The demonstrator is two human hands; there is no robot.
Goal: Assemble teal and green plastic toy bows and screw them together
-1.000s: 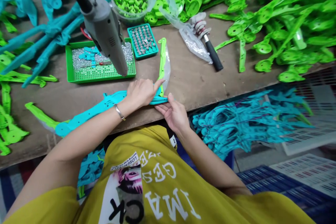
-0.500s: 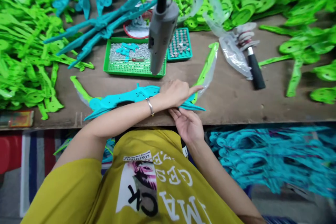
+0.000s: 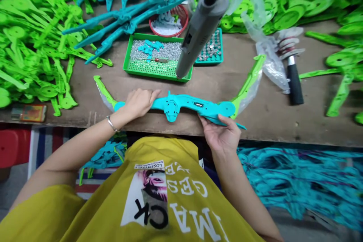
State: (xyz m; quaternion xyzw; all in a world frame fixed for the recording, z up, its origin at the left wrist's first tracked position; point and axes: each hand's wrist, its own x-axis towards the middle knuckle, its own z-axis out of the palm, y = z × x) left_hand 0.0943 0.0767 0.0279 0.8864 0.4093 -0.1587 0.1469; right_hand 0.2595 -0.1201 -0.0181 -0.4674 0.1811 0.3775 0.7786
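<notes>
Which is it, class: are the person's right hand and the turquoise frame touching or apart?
Touching. The head view shows the right hand at the lower edge of the turquoise frame, thumb lapped over it, other fingers passing underneath.

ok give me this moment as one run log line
left hand: on bow, left part | right hand: holding bow, right end | bow: along table's near edge | driver: hanging above table | green tray: beyond bow

The bow-shaped piece [image 3: 171,109] looks smooth plastic, the tabletop [image 3: 241,53] (matt) wood.
</notes>
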